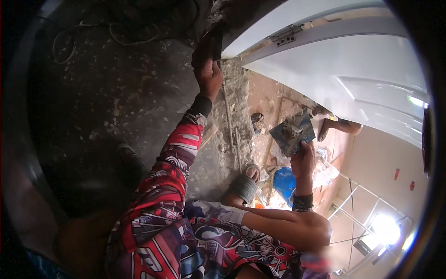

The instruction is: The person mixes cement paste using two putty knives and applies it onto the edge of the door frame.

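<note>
My left hand [209, 74] reaches up to the foot of the white door frame [260, 30], its fingers closed round a dark flat tool [216, 46]. The tool's far end is lost in shadow by the wall, so its exact kind is unclear. Lower and to the right, my right hand [304, 162] grips the near corner of a square mortar board [290, 145]. A heap of grey mortar [293, 130] lies on the board. The board is held apart from the door, above the littered floor.
A white door [325, 65] with a metal hinge [285, 39] stands at upper right. Beyond it shows another person's foot [324, 130]. A blue bucket [283, 182] stands below the board. White metal scaffolding [357, 188] rises at right. A cable [69, 51] lies on the dark floor.
</note>
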Motion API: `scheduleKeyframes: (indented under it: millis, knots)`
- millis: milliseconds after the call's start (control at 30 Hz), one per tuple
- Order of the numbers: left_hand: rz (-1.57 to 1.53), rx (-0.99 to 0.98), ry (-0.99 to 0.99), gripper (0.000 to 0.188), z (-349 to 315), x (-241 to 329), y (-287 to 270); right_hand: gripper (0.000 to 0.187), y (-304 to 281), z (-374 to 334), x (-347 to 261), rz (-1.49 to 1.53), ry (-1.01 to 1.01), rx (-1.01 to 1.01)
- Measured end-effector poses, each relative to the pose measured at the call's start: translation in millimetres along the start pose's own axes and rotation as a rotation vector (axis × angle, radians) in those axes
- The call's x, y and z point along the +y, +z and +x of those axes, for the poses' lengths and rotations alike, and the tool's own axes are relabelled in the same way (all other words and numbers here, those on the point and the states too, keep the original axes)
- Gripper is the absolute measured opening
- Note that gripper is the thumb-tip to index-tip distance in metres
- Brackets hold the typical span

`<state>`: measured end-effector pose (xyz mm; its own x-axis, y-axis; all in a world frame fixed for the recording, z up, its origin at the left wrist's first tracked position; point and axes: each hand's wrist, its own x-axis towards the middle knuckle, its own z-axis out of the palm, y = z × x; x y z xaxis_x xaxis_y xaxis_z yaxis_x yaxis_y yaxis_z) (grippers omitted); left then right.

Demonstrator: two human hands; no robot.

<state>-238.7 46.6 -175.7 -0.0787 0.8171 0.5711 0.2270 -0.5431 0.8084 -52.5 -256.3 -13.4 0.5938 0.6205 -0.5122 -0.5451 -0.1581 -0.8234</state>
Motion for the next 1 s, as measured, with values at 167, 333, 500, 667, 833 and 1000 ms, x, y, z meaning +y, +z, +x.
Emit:
scheduleKeyframes:
  millis: [167, 333, 500, 667, 833, 1000]
  knots:
    - [0.050, 0.005, -0.048, 0.061, -4.9, 10.4, 15.2, 0.026, -11.4, 0.2, 2.5, 0.024, 0.004, 0.007]
    - [0.023, -0.059, 0.089, 0.063, 10.7, 9.5, 7.5, 0.026, 1.6, -2.8, -2.8, 0.009, 0.008, 0.005]
    - [-0.011, -0.132, 0.020, 0.033, 6.5, 17.5, -8.1, 0.029, 13.3, 3.2, 2.3, 0.010, 0.007, 0.017]
    - [-0.200, -0.243, -0.226, 0.028, -6.3, 14.6, -35.8, 0.032, 9.0, 3.0, 4.0, 0.043, 0.009, 0.011]
    - [-0.076, -0.120, -0.162, 0.030, 3.1, 17.7, -40.2, 0.032, 19.9, -0.8, 0.9, 0.037, -0.007, -0.002]
    - [-0.161, -0.015, -0.217, 0.028, 23.5, 28.1, -21.0, 0.032, 22.6, -3.1, -0.8, 0.031, -0.011, -0.010]
